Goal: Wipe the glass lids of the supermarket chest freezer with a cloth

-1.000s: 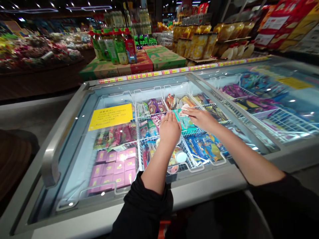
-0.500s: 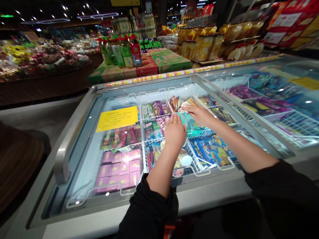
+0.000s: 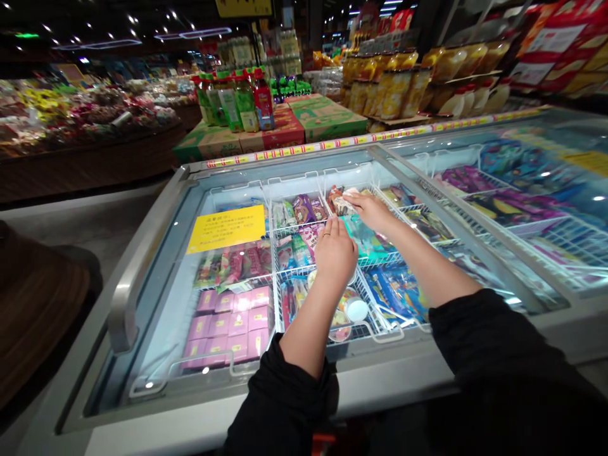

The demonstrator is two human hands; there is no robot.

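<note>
A chest freezer with a sliding glass lid (image 3: pixel 164 291) stretches in front of me. Over its middle, my left hand (image 3: pixel 336 250) is open and flat, its fingers straight and a ring on one of them. My right hand (image 3: pixel 370 210) is farther forward and to the right, open with its fingers stretched to the left. Whether either palm touches the glass I cannot tell. Beneath my hands are wire baskets with purple ice cream packets (image 3: pixel 304 208), turquoise packets (image 3: pixel 365 237), blue packets (image 3: pixel 396 292) and a white-lidded tub (image 3: pixel 356 310).
On the lid's left part are a yellow notice (image 3: pixel 227 229) and a metal handle (image 3: pixel 124 310). Pink boxes (image 3: pixel 228 326) lie below the glass. Behind the freezer stand drink bottles (image 3: pixel 232 101) on cartons and jars of yellow fruit (image 3: pixel 389 88). A brown rounded shape (image 3: pixel 38 310) is at the left edge.
My right hand has shifted slightly forward and left, and its forearm has swung inward to the left. The left hand stays at nearly the same spot. The view has shifted a little.
</note>
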